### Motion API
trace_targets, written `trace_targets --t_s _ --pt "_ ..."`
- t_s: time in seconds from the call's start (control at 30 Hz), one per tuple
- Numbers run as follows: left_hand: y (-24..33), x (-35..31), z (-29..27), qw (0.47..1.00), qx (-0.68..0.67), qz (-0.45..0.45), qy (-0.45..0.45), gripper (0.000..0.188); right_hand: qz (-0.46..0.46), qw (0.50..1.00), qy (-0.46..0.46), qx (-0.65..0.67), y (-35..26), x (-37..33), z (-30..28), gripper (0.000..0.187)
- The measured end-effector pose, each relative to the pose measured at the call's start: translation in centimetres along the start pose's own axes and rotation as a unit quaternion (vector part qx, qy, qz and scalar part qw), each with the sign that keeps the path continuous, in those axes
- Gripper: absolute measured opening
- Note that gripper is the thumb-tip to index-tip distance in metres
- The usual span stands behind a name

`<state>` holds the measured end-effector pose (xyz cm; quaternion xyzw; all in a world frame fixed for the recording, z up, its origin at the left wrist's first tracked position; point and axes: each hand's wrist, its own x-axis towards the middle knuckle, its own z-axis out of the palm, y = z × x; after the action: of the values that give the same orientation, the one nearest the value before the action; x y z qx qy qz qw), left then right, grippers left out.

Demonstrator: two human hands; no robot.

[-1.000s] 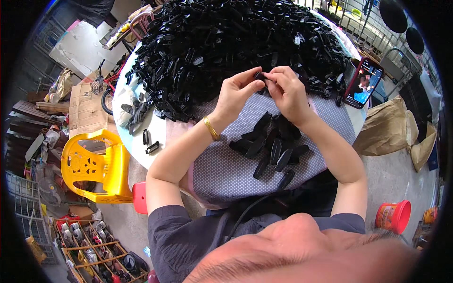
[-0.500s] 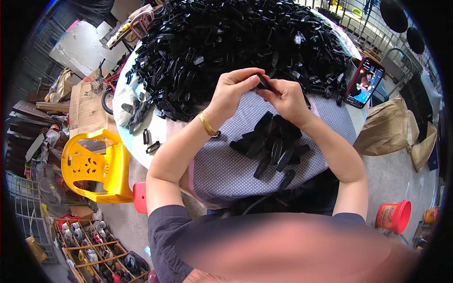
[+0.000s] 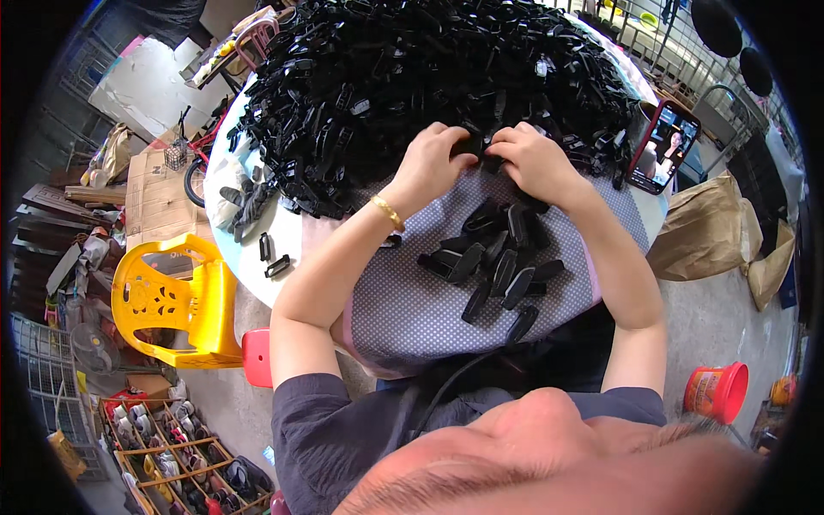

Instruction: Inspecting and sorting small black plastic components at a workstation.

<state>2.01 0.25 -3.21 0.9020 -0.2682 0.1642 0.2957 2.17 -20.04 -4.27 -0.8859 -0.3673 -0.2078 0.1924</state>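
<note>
A large heap of small oblong black plastic pieces (image 3: 403,77) covers the far side of the round table. At its near edge, my left hand (image 3: 433,163) has thumb and fingers curled at the dark pieces. Close to its right, my right hand (image 3: 538,163) also reaches into the edge, fingertips drawn together. Whatever either hand grips blends into the black heap. Nearer to me, between my forearms, a smaller loose pile of black oblong pieces (image 3: 518,287) lies on a grey dotted cloth (image 3: 395,305).
A phone (image 3: 663,148) with a lit screen stands at the table's right edge. Two loose black pieces (image 3: 276,266) lie on the left side. A yellow plastic chair (image 3: 215,300) and red stool (image 3: 257,358) stand left; a red bucket (image 3: 717,393) is at right.
Both hands have moved from holding one black piece together above the cloth to the heap's near edge. Pieces in the smaller pile lie differently. The phone's picture has changed.
</note>
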Motion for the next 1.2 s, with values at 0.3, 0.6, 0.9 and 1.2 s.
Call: trace_targets --t_s 0.3,0.6,0.9,1.2 --pt "-1.2 -0.1 0.4 1.000 0.005 -0.013 0.013 0.028 -0.021 0.993 -0.020 -0.115 -1.0 0.1 -0.1 0.023" --pt "-0.6 0.8 -3.6 0.883 -0.368 -0.269 -0.114 0.020 -0.009 0.992 -0.074 -0.098 -1.0 -0.1 -0.8 0.027" --pt "0.0 -0.1 -2.1 0.849 -0.474 -0.199 -0.120 0.031 0.138 0.923 0.095 0.347 -2.3 0.9 -0.6 0.026" --pt "0.5 -0.2 -2.0 0.828 -0.543 -0.119 -0.076 0.036 0.276 0.777 0.089 0.559 -1.7 0.9 -0.5 0.024"
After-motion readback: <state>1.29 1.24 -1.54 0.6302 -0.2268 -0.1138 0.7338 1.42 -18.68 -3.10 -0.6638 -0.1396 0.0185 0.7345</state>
